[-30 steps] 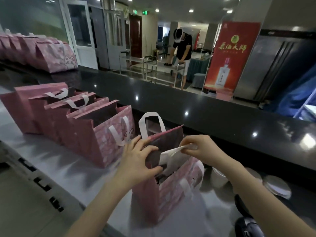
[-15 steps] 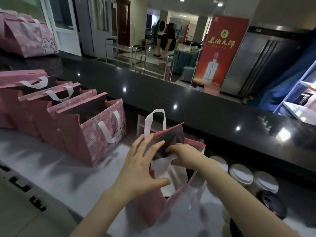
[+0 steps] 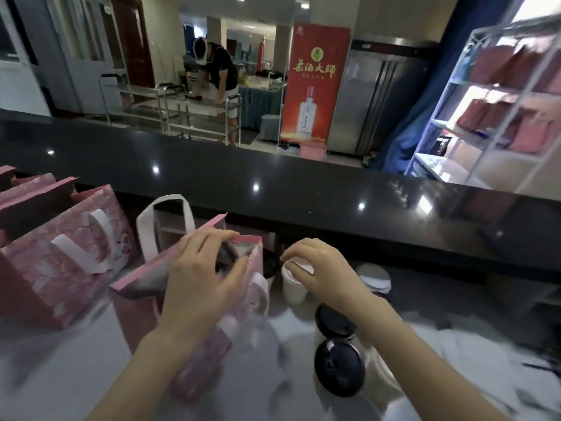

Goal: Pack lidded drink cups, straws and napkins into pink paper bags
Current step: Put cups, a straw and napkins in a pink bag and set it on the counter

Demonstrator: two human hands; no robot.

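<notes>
My left hand (image 3: 200, 278) pinching rim of open pink paper bag (image 3: 136, 314), my right hand (image 3: 318, 268) curled over white lidded paper cup (image 3: 293, 288), grip unclear, black-lidded cups (image 3: 338, 366) under my forearm, patterned pink bags (image 3: 60, 268) crowding left

Both bare forearms are extended forward from the near edge. The left hand (image 3: 203, 281) is held palm-down, fingers curled over the rim of the pink bag (image 3: 136, 311), thumb spread rightward, rim gripped. The right hand (image 3: 321, 271) is held just right of it, wrist bent, fingers curled downward, tips bunched; any hold is lost in blur.
</notes>
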